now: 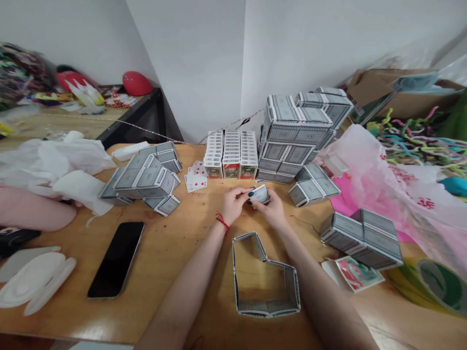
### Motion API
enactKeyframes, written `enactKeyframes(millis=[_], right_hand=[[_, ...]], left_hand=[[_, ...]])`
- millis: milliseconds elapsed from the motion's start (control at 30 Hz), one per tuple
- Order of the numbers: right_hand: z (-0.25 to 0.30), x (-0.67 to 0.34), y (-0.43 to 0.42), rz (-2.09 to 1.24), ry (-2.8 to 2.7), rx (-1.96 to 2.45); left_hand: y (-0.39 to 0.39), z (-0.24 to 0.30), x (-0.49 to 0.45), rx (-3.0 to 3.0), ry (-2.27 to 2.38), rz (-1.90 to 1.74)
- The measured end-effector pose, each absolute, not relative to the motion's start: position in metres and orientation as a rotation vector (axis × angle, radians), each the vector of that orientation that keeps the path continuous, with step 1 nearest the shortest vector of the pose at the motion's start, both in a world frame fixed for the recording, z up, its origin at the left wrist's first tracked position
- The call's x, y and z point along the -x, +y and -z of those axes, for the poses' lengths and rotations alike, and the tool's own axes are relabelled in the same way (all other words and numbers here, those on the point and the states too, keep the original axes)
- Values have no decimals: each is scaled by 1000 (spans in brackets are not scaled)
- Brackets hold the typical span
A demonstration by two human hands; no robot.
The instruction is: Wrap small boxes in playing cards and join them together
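Note:
Both hands meet at the middle of the table, holding a grey-backed playing card [260, 194]; whether it is one card or more I cannot tell. My left hand [235, 203] pinches its left side, and my right hand [273, 208] grips its right side. Between my forearms stands an L-shaped frame of folded cards [267, 311], open at the top. Just beyond my hands are rows of boxed card decks [231, 154]. Several face-up playing cards [196, 177] lie left of those boxes.
Built card blocks rise in a tall stack [288, 131] behind right, with others at left [142, 177] and right [363, 238]. A phone [116, 260] lies front left. Nearby are an opened card box [355, 273], yellow tape roll [430, 287] and pink plastic bag [386, 180].

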State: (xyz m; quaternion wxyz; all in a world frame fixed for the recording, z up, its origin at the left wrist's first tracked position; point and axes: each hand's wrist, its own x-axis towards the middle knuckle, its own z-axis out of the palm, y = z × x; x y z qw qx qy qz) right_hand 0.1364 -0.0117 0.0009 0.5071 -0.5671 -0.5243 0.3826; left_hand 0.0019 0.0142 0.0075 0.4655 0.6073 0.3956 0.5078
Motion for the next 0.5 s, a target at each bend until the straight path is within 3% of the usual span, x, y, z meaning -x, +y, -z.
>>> enactKeyframes(millis=[200,500], right_hand=[[-1,-134,-12,-786,-1232,1367],[-3,-135,-13,-965,-1250,1370]], left_hand=[[13,-7,-4,-1607,1007,-1303],[12,-7,-6,-1245,1023,-1287]])
